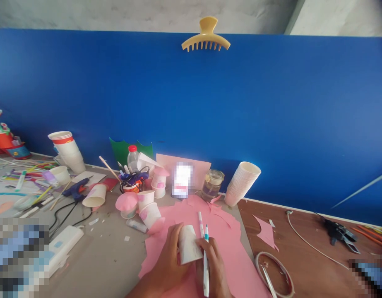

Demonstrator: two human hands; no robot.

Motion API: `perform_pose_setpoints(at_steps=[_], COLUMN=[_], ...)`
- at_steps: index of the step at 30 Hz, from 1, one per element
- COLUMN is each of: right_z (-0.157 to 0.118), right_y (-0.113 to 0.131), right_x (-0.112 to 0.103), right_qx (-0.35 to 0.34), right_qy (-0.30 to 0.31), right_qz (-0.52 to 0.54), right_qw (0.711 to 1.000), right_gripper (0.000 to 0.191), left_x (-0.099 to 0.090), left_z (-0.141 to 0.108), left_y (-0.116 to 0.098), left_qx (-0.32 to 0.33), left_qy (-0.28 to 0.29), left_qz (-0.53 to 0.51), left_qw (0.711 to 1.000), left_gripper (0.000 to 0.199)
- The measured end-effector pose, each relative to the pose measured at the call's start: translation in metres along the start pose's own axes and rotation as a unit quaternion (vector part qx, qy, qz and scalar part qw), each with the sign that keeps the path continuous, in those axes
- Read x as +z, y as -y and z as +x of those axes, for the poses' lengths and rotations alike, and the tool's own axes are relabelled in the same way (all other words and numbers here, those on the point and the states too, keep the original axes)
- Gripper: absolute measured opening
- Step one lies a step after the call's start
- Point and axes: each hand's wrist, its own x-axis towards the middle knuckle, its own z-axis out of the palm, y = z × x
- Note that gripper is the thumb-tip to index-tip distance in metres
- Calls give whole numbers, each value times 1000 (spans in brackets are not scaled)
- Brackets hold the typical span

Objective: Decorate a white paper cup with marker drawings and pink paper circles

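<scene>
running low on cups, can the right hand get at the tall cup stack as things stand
Probably yes: only flat pink paper seems to lie between the right hand and the cup stack. But it holds a marker, which likely needs putting down first

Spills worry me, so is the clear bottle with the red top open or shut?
Shut: the red cap sits on top of the clear bottle.

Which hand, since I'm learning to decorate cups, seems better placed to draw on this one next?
Probably the right hand: it holds the marker close beside the cup, while the left hand grips the cup's other side.
</scene>
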Motion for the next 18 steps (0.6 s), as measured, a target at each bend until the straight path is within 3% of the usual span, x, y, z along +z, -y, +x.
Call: perform_pose_setpoints(at_steps=[6, 10, 18], right_z=[6, 7, 10], right_y=[7, 8, 4], right_x=[-2, -4, -11], right_qx=[-25, -20, 64], right_qy=[-20, 9, 26], right_qz=[18, 30, 123], right_qw=[999, 999, 990], right_gripper=[29, 32, 21], left_x=[2, 2, 1], left_z=[3, 4, 5], left_y=[1, 8, 12], left_qx=[11, 9, 20], left_qy=[-23, -32, -25], left_qz=[39, 47, 66], left_qw=[999, 998, 997], left_gripper=[60, 57, 52])
